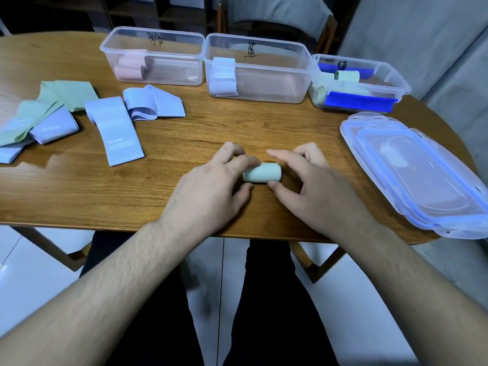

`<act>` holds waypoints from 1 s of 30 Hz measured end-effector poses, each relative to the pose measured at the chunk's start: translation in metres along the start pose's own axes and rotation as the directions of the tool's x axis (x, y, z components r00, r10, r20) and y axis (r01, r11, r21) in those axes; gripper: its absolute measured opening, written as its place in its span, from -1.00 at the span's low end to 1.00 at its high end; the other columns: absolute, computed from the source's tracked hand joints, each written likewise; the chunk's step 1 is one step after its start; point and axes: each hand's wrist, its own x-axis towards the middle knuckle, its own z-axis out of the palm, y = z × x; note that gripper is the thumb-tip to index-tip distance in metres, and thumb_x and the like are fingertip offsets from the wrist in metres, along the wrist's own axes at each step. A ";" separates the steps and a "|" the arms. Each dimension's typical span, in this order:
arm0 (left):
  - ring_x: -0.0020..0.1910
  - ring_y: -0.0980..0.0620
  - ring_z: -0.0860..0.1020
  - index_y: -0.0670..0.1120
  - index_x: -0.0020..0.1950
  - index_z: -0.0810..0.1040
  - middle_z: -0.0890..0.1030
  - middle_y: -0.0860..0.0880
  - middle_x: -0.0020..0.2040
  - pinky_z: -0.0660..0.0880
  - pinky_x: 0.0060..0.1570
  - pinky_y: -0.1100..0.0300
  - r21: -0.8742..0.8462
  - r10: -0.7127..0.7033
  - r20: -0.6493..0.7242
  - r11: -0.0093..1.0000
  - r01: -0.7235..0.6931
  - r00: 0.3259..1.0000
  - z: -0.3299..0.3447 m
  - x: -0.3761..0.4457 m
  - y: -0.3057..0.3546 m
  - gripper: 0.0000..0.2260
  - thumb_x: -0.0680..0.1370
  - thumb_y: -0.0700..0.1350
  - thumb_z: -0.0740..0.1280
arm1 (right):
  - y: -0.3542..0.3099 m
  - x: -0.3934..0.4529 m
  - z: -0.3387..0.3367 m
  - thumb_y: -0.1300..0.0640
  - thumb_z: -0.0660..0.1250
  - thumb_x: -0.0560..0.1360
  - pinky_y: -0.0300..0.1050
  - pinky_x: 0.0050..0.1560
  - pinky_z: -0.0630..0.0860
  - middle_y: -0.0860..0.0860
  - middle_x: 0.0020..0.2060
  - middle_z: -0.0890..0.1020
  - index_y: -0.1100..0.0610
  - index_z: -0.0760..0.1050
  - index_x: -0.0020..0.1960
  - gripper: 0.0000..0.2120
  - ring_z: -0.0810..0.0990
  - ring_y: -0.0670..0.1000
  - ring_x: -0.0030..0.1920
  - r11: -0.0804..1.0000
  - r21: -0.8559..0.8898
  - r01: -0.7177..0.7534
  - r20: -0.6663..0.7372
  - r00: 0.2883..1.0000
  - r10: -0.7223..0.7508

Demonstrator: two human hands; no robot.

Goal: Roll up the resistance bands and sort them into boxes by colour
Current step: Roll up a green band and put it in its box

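A rolled-up pale green band (263, 173) lies on the wooden table (184, 133) near its front edge. My left hand (211, 186) grips the roll's left end between fingers and thumb. My right hand (309, 180) pinches its right end, thumb in front and fingers behind. Three clear boxes stand at the back: the left box (153, 38) holds pink rolls, the middle box (264, 43) holds a pale blue roll, and the right box (390, 72) holds green rolls. Loose green bands (60, 96) and blue bands (113, 122) lie unrolled at the left.
Stacked clear lids with blue seals (412, 170) lie at the table's right edge. A chair (277, 14) stands behind the boxes. My legs show below the table's front edge.
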 end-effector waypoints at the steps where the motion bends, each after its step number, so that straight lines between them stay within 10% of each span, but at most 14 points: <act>1: -0.05 -0.09 0.60 0.16 0.33 0.43 0.34 0.19 0.22 0.58 -0.20 -0.05 -0.008 0.006 0.002 1.000 -0.006 1.000 0.000 0.002 -0.001 -0.64 0.54 0.05 0.32 | 0.000 0.001 0.000 -0.04 0.39 0.51 -0.46 -0.11 0.28 -0.15 0.12 0.39 -0.18 0.42 0.40 -0.54 0.40 -0.21 -0.09 1.000 -0.015 0.012 -0.015 1.000 -0.012; 6: 0.13 0.00 0.56 0.14 0.29 0.45 0.47 0.18 0.24 0.55 -0.02 -0.04 -0.068 0.001 0.024 0.998 0.001 1.000 0.002 0.009 -0.005 -0.68 0.53 0.00 0.33 | 0.001 0.006 0.002 0.01 0.40 0.50 -0.19 0.11 0.36 -0.21 0.16 0.50 -0.11 0.47 0.27 -0.65 0.46 -0.08 0.09 0.995 -0.038 0.089 0.015 0.996 -0.089; 16: 0.17 0.17 0.48 0.11 0.26 0.51 0.55 0.17 0.17 0.41 0.20 0.17 -0.314 -0.046 0.104 0.946 0.077 0.993 -0.003 0.021 -0.009 -0.69 0.54 -0.13 0.38 | -0.003 0.015 -0.007 0.04 0.41 0.48 -0.40 -0.14 0.27 -0.25 -0.17 0.48 -0.05 0.49 0.10 -0.78 0.38 -0.19 -0.14 0.998 0.007 0.060 0.035 0.998 -0.061; 21: -0.13 0.30 0.43 0.08 0.30 0.48 0.43 0.14 -0.04 0.34 -0.07 0.46 -0.397 -0.112 0.067 0.909 0.129 0.991 -0.005 0.024 0.001 -0.65 0.54 -0.15 0.41 | -0.010 0.014 -0.013 0.01 0.43 0.41 -0.22 -0.32 0.29 -0.12 -0.31 0.49 -0.02 0.40 -0.02 -0.75 0.47 -0.17 -0.26 0.991 0.108 -0.085 0.048 0.996 0.080; 30: -0.10 -0.01 0.64 -0.05 0.37 0.27 0.60 -0.13 0.04 0.62 0.07 0.04 -0.878 -0.451 0.379 0.099 0.467 0.808 -0.014 0.025 0.040 -0.60 0.60 -0.14 0.35 | -0.025 0.020 -0.016 -0.10 0.43 0.39 -0.04 -0.18 0.44 -0.11 -0.25 0.54 0.01 0.36 -0.03 -0.67 0.52 -0.09 -0.20 0.944 0.233 -0.235 -0.033 0.968 0.249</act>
